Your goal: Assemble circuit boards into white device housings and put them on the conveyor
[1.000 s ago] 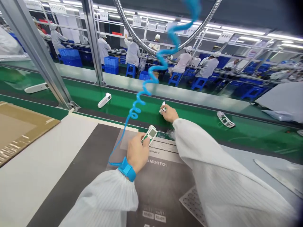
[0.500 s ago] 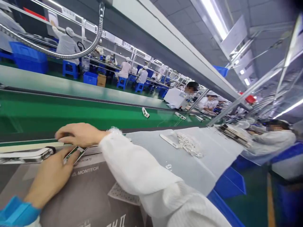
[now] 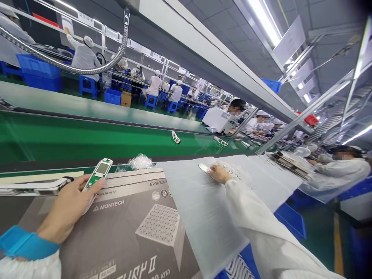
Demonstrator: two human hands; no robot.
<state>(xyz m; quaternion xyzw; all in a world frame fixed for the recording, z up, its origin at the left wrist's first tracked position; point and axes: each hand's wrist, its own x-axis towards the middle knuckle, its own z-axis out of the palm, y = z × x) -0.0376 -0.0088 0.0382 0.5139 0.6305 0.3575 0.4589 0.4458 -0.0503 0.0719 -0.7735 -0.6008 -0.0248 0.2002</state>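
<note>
My left hand (image 3: pixel 68 203) is closed around a white handheld device (image 3: pixel 99 174), whose inside shows a green circuit board and a small grey display. It is tilted above the printed MONTECH cardboard (image 3: pixel 122 232). Over on the pale sheet (image 3: pixel 200 197), my right hand (image 3: pixel 220 173) has its fingers on one end of a slim white plastic piece (image 3: pixel 204 167). The fingertips are partly hidden. Behind this hand lies a pile of small clear and white parts (image 3: pixel 236 172).
Crumpled clear plastic (image 3: pixel 141 162) lies at the cardboard's far edge. White housings (image 3: pixel 35 187) rest at left. Beyond runs a green conveyor belt (image 3: pixel 130 141) carrying device parts (image 3: pixel 175 136). A metal beam (image 3: pixel 203 50) crosses overhead. Co-workers (image 3: pixel 343 170) sit farther along.
My right hand has moved from beside the left hand to the white piece on the sheet. My left hand has raised and tilted the device, so its board and display show.
</note>
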